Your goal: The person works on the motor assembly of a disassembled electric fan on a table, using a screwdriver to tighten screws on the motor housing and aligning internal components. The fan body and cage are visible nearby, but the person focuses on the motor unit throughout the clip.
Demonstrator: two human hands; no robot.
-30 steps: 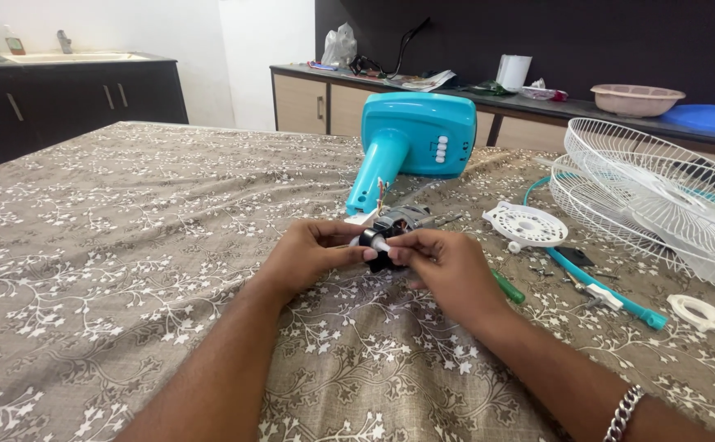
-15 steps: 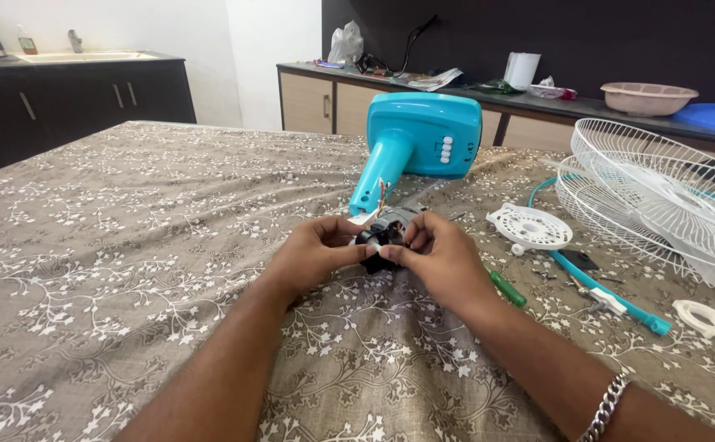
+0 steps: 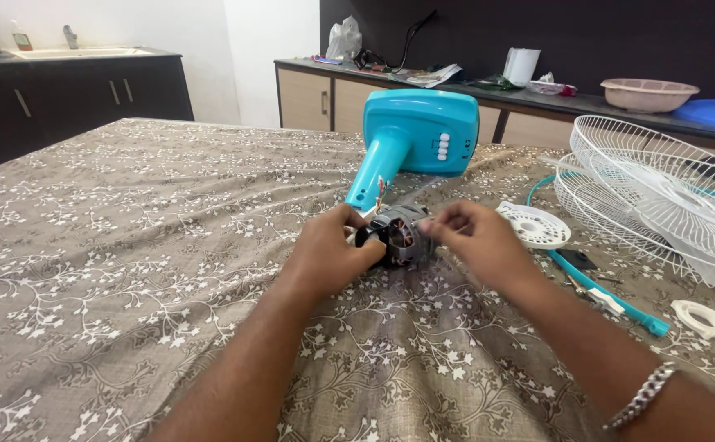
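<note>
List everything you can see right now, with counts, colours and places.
fan motor: 1, grey-black with copper windings, table centre, held
fan base: 1, turquoise, lying behind motor
wire fan guards: 2, white, right side
round plastic cover: 1, white, right of motor
ring: 1, white, far right
cord: 1, turquoise, right
tablecloth: 1, brown floral
basin: 1, pink, back counter
left hand: gripping motor
right hand: fingers on motor

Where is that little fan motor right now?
In the head view's centre, the fan motor sits between the left hand and right hand, just before the turquoise fan stand.
</note>
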